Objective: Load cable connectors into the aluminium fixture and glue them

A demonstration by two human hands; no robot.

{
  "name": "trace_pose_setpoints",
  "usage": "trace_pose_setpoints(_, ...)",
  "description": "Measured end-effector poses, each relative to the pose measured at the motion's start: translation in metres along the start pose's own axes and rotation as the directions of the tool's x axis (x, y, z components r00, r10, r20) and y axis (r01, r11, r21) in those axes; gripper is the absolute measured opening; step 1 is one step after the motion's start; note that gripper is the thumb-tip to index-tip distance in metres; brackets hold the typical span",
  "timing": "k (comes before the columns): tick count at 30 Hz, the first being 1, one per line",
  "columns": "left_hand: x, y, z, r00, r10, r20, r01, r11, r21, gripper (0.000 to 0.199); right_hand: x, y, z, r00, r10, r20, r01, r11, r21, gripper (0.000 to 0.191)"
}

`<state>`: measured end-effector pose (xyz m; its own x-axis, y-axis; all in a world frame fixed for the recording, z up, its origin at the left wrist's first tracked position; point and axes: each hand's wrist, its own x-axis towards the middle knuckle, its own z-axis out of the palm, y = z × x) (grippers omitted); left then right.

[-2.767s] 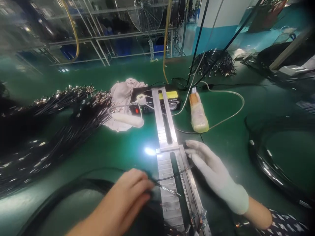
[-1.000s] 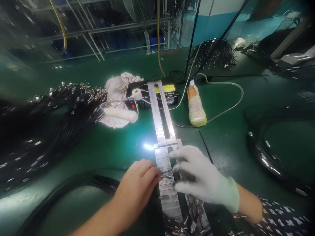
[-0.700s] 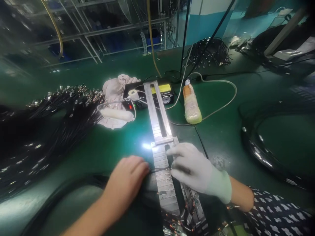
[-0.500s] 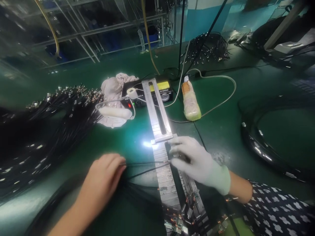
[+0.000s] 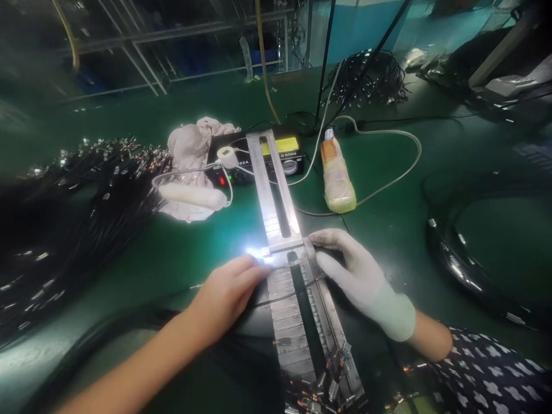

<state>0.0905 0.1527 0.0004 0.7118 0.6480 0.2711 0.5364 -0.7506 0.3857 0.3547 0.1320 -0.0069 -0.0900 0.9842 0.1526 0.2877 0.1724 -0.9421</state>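
Observation:
A slotted metal fixture (image 5: 290, 330) lies lengthwise before me, with a slotted metal plate (image 5: 262, 198) at its far end. My bare left hand (image 5: 233, 284) is at the fixture's left edge beside a bright light (image 5: 257, 253), thumb and fingers closed on a thin black cable whose end (image 5: 293, 261) reaches over the slot. A second black cable (image 5: 287, 297) crosses the fixture lower down. My white-gloved right hand (image 5: 362, 276) rests at the right edge, thumb and fingers apart, with nothing visible between them.
Behind the plate sits a black control box (image 5: 235, 169). Near it lie a pale cloth (image 5: 187, 146) and a wrapped bottle-shaped tool (image 5: 338, 184) with a hose. Bundled cables (image 5: 99, 218) cover the left side, and a cable coil (image 5: 457, 270) lies right. Loose connectors (image 5: 334, 374) gather at the near end.
My left hand has moved right and slightly away from me, to the fixture's edge by the light. My right hand has come off the cable and shifted a little right, its fingers opening.

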Motion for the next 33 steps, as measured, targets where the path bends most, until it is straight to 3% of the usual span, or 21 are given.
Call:
trace_pose_setpoints(6, 0.017, -0.004, -0.004, 0.994, 0.036, 0.099, -0.047, 0.993, 0.106, 0.032, 0.001, -0.001, -0.001, 1.0, -0.002, 0.015, 0.002, 1.0, 0.014, 0.019)
trace_pose_setpoints(10, 0.021, -0.004, -0.01, 0.989, 0.027, 0.148, -0.041, 0.995, 0.09, 0.034, 0.002, -0.001, -0.002, 1.0, 0.005, 0.03, -0.005, 1.0, 0.013, 0.018)
trace_pose_setpoints(20, 0.016, -0.004, 0.002, 0.996, -0.073, 0.045, 0.079, 0.987, -0.141, 0.021, 0.002, -0.001, -0.002, 1.0, 0.002, 0.026, -0.003, 0.999, 0.032, 0.017)
trace_pose_setpoints(28, -0.017, 0.007, 0.011, 0.996, -0.075, -0.05, 0.084, 0.972, 0.22, 0.048, 0.004, 0.0, -0.001, 0.999, -0.013, 0.036, 0.011, 0.999, 0.035, 0.016)
trace_pose_setpoints(31, -0.015, 0.017, 0.01, 0.996, -0.088, -0.023, 0.091, 0.963, 0.254, 0.04, 0.003, 0.001, -0.005, 1.0, 0.027, 0.012, -0.027, 0.996, 0.081, 0.018)
trace_pose_setpoints(33, -0.008, 0.026, 0.012, 0.99, -0.137, 0.022, 0.131, 0.975, 0.179, 0.03, 0.001, 0.0, -0.01, 0.997, 0.064, -0.046, -0.058, 0.991, 0.119, 0.019)
